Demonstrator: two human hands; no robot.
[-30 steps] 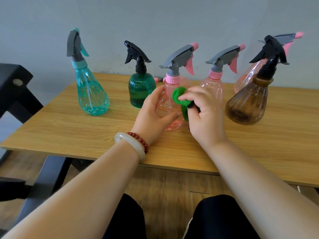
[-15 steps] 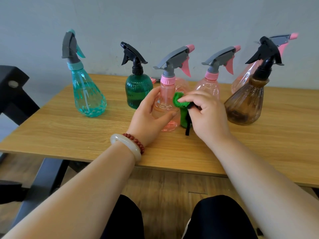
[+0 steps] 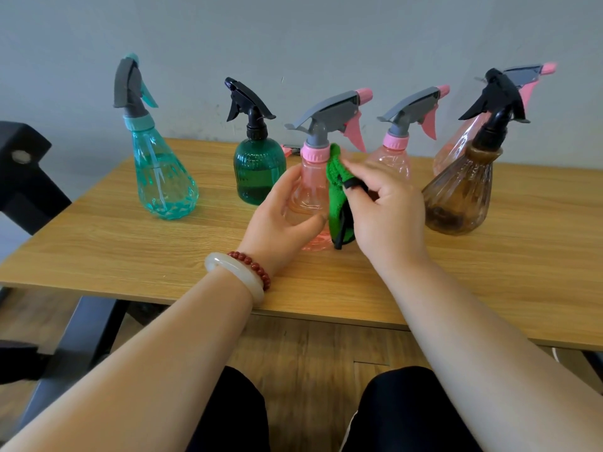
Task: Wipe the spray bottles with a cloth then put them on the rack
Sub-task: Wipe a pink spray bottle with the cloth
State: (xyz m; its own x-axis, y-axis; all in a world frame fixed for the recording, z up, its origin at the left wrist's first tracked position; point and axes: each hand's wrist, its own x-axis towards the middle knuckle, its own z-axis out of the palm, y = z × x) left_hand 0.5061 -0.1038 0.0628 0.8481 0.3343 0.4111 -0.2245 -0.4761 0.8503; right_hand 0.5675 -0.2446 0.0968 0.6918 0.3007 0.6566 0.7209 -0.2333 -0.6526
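Two hands on one pink spray bottle [image 3: 310,190], upright on the table [image 3: 130,256].
Nearest, a white bangle [image 3: 235,275] and a red bead bracelet [image 3: 253,265] sit on the left wrist. The left hand [image 3: 280,220] has its grip clamped round the bottle's lower body, thumb across the front. The right hand [image 3: 385,216] has its grip closed on a green cloth [image 3: 337,197], holding it against the bottle's right side from the pink collar down towards the base. Farther back stand a teal bottle [image 3: 163,177] at left, a dark green bottle [image 3: 259,171], a second pink bottle [image 3: 394,158] and a brown bottle [image 3: 460,194] at right, with a third pink bottle [image 3: 456,148] leaning behind the brown one.
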